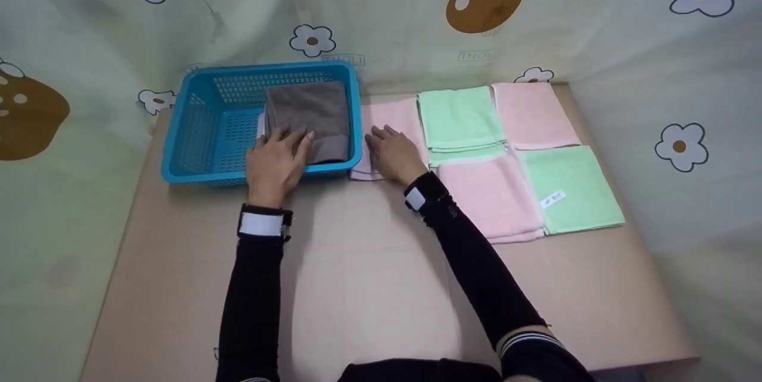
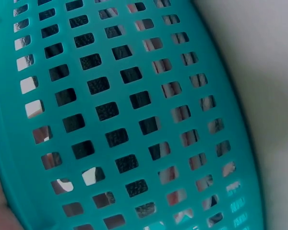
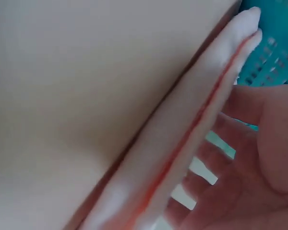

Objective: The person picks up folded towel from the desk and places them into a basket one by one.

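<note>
In the head view, my left hand [image 1: 275, 163] reaches over the front rim of a blue basket [image 1: 196, 177], its fingertips at the near left part of a folded grey towel [image 1: 309, 108] inside. Something pale shows at that towel's left edge. Just right of the basket, my right hand [image 1: 394, 153] rests with extended fingers on a folded pink towel [image 1: 396, 113]. The right wrist view shows that hand's palm [image 3: 273, 143] close beside the towel's folded edge [image 3: 182, 139]. Perforated basket wall [image 2: 129, 115] fills most of the left wrist view.
Right of the hands lie more folded towels: a green stack [image 1: 461, 117], a pink one [image 1: 491, 197] in front, another pink one [image 1: 533, 114] at the back, and a green one [image 1: 577, 191] with a white label. A patterned curtain [image 1: 381, 7] hangs behind the beige table [image 1: 369, 287].
</note>
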Tool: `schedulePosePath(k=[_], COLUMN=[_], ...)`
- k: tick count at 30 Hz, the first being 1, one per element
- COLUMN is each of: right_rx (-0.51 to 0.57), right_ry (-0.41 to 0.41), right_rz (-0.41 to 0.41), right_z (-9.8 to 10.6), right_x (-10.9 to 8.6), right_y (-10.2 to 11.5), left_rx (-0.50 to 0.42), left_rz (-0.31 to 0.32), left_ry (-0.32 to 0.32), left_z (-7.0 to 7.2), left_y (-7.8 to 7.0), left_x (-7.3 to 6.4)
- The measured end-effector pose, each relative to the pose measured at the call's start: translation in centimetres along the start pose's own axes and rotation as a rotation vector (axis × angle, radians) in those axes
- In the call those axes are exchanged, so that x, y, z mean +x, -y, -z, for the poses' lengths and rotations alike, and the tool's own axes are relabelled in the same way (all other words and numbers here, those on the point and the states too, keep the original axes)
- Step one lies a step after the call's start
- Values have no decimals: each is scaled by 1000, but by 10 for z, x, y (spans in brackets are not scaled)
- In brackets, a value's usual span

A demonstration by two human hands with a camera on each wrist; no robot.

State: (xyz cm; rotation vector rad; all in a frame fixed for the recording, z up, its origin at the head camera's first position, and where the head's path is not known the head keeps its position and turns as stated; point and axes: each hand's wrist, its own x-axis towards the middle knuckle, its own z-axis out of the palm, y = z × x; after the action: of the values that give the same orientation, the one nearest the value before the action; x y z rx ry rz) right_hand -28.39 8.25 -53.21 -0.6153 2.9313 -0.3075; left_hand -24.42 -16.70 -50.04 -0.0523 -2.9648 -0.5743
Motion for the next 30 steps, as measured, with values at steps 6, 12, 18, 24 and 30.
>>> schedulePosePath(k=[6,12,18,24,30], right_rx=[-68,-109,-218,-318,-310], right_ry=[-16,26,30,27,36], right_rz=[80,81,144,217,222], right_z=[-4,-5,-4,0,3], right_x=[-28,-67,-104,-117,-114], right_y=[13,25,37,44,41], left_rx=[9,2,5,12,-6], left_rz=[6,-2,-13,-15,-20], left_ry=[0,0,-6,-7,-8], left_z=[2,3,-1,-3,1], left_y=[1,1,0,0,-1], left_x=[1,1,-2,-4,-2])
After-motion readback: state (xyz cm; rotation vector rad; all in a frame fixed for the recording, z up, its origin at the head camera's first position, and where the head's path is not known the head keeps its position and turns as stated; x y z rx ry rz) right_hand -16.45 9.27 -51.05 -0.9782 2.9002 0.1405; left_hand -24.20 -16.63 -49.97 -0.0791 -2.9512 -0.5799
